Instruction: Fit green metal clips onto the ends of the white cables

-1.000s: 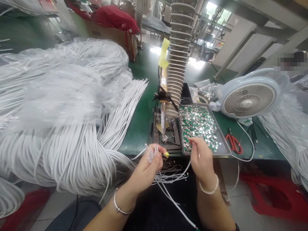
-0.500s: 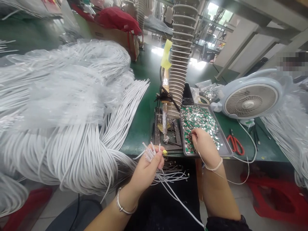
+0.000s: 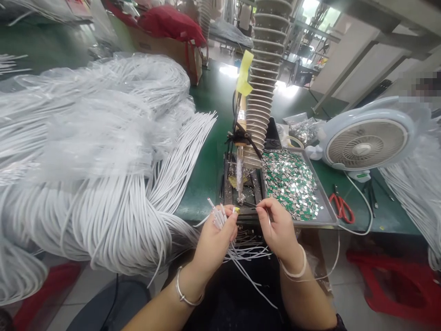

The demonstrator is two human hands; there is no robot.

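Note:
My left hand [image 3: 215, 236] is closed around a bundle of white cables [image 3: 217, 217], their cut ends pointing up past the fingers. A yellow cover sits on one fingertip. To its right, my right hand [image 3: 277, 227] pinches a thin solder wire [image 3: 269, 217] that runs back toward the wrist band; whether a small part is also between the fingertips I cannot tell. Just beyond both hands, a soldering iron [image 3: 240, 170] is fixed tip-down over a dark stand [image 3: 228, 193]. Beside the right hand lies a grey tray [image 3: 327, 207] of small green-and-silver connectors [image 3: 291, 184].
A large heap of white cables [image 3: 113, 216] covers the bench's left side. A ribbed duct [image 3: 265, 82] hangs behind the iron. To the right are red-handled scissors [image 3: 342, 209], a fan [image 3: 367, 142] and more cables [image 3: 413, 197]. A red stool [image 3: 389, 285] stands below.
My right hand has moved left from over the connector tray to beside the soldering iron's tip, near my left hand. The left hand keeps its hold on the cables. The view has shifted slightly.

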